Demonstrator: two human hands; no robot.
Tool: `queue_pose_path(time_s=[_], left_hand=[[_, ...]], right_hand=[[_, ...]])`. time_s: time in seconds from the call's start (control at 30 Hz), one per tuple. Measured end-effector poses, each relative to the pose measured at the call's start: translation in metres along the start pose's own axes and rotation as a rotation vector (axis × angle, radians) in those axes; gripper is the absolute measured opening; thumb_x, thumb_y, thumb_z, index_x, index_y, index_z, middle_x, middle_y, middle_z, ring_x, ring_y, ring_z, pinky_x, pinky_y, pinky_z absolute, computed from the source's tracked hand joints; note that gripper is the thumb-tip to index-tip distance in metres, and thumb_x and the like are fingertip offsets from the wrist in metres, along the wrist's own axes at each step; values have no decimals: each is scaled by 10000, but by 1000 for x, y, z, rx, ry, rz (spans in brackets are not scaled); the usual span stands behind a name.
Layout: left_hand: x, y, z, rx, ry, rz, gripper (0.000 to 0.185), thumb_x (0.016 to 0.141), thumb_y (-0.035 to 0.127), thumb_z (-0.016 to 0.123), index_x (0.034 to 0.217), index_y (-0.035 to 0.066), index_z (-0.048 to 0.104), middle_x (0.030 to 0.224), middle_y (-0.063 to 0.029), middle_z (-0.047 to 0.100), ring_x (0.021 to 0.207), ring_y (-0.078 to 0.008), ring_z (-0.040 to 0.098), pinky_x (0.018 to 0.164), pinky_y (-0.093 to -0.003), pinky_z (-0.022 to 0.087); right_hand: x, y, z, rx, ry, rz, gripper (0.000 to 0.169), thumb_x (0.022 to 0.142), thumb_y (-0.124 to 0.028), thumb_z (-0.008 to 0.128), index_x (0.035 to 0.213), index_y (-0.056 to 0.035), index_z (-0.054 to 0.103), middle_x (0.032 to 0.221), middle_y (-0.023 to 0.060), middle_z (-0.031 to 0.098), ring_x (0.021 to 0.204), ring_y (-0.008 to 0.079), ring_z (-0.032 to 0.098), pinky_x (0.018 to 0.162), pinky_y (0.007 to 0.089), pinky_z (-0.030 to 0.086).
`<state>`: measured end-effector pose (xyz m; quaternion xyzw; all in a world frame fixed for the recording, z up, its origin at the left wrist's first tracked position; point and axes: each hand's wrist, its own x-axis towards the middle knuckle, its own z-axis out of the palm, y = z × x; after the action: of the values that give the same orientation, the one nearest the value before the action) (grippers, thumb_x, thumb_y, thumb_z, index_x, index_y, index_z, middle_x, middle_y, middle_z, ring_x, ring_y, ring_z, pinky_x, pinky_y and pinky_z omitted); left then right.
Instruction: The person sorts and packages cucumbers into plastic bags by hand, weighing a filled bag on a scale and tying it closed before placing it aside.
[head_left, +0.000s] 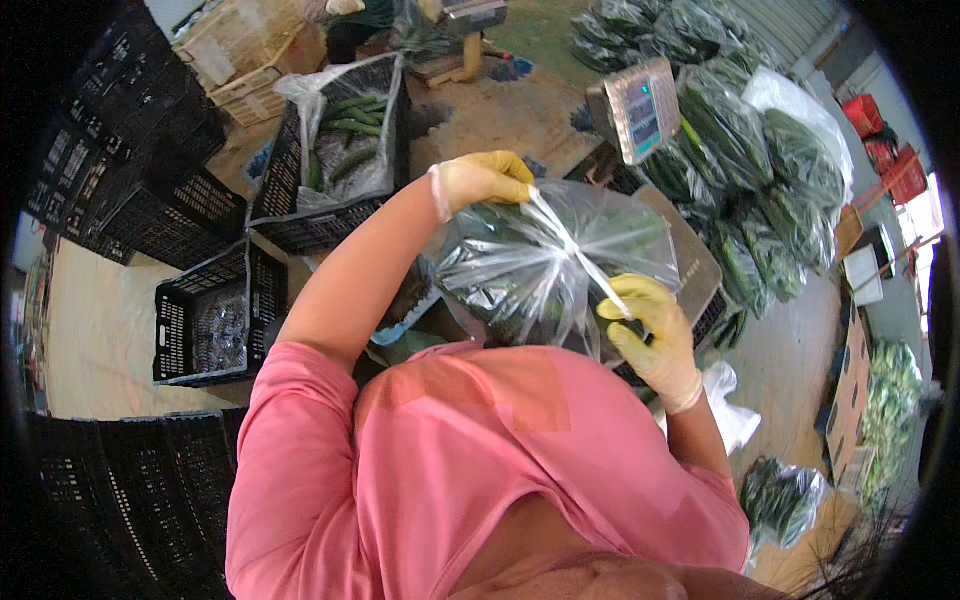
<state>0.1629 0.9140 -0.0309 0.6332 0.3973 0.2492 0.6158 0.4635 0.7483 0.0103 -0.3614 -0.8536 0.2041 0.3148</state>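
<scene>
A white tie strip (551, 220) is drawn around the gathered neck of a clear plastic bag (517, 262). One end of the strip is pinched in my left hand (486, 182), at the bag's far left side. My right hand (654, 337) grips the other end, nearer my chest and to the right. Thin yellowish gloves cover both hands. Dark green produce, probably cucumbers, shows dimly through the bag's creased plastic. Under its right side is the metal platform (694, 262) of a scale, whose lit display (641, 111) stands beyond.
Filled bags of cucumbers (724, 135) are piled at the right. A lined black crate (330, 217) holds loose cucumbers at the far left, with another black crate (202, 330) nearer. Stacked crates (135, 165) rise along the left. Another person (367, 22) is partly visible at the top.
</scene>
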Motion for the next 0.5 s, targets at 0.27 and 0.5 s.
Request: queue_pose_path(time_s=[0.27, 0.5], left_hand=[[-52, -209, -51, -1081, 135, 105, 294, 957, 296, 542, 1120, 64, 620, 1084, -75, 653, 1019, -181, 585, 927, -319, 446], [-90, -187, 58, -2113, -381, -104, 688, 954, 638, 355, 1432, 151, 452, 1478, -83, 446, 1384, -289, 355, 1176, -473, 206]], right_hand=[[62, -15, 38, -380, -96, -67, 777, 684, -262, 793, 1351, -32, 467, 1177, 163, 604, 1085, 350, 563, 951, 446, 439], [102, -16, 57, -696, -525, 160, 819, 726, -366, 790, 1405, -84, 430, 1024, 202, 660, 823, 390, 650, 715, 465, 512]])
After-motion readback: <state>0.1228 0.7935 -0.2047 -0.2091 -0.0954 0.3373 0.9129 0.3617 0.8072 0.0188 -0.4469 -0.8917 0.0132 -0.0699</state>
